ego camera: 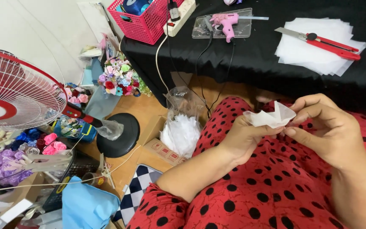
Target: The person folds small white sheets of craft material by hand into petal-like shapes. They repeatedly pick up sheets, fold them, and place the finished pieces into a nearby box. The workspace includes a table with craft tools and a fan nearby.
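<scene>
A small folded piece of white tissue-like paper (271, 117) is pinched between both hands above my lap, which is covered in red cloth with black dots. My left hand (243, 139) grips its lower left side from below. My right hand (329, 127) holds its right edge with thumb and fingertips. A clear bag of white paper pieces (181, 131) stands on the floor just left of my knee.
A black-covered table (250, 59) ahead carries a pink glue gun (225, 23), a stack of white sheets (318, 46), a red utility knife (327, 42), a power strip (178, 15) and a red basket (142, 19). A fan (13, 91), ribbon flowers (117, 78) and blue cloth (87, 208) crowd the floor at left.
</scene>
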